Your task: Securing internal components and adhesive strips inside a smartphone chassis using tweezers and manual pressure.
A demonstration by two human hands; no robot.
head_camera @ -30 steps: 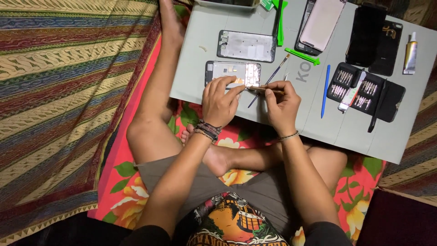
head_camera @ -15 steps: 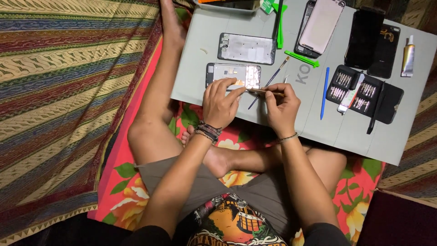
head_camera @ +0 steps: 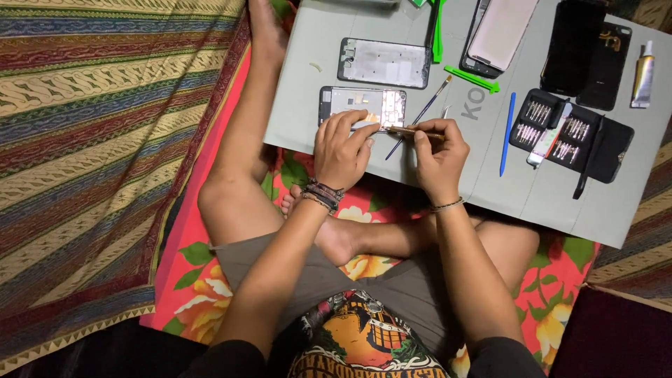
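Grey mat [head_camera: 336, 42] lies under everything we work on, spread over our crossed legs and a red flowered cloth [head_camera: 210, 308]. Our left hand [head_camera: 341, 150] presses down on the near edge of an opened phone [head_camera: 360, 105], fingers curled over it and holding it flat against the mat. Our right hand [head_camera: 435, 150] is closed around a thin tool [head_camera: 406, 131], pinched between thumb and fingers, its tip reaching toward the left hand and touching the phone's edge just beside those fingers. We cannot tell exactly which part the tip meets.

Just beyond the right hand lies a small brush [head_camera: 420, 115], slanted. Beyond the left hand, farther from us, sits a bare phone frame [head_camera: 383, 61]. To the right of the right hand lies a blue pry stick [head_camera: 507, 133], and past it an open black case of screwdriver bits [head_camera: 570, 133]. Farther out from the right hand lie green pry tools [head_camera: 473, 78], a phone screen [head_camera: 498, 31] and a dark back cover [head_camera: 584, 45], with a small glue tube [head_camera: 642, 73] at the far right.
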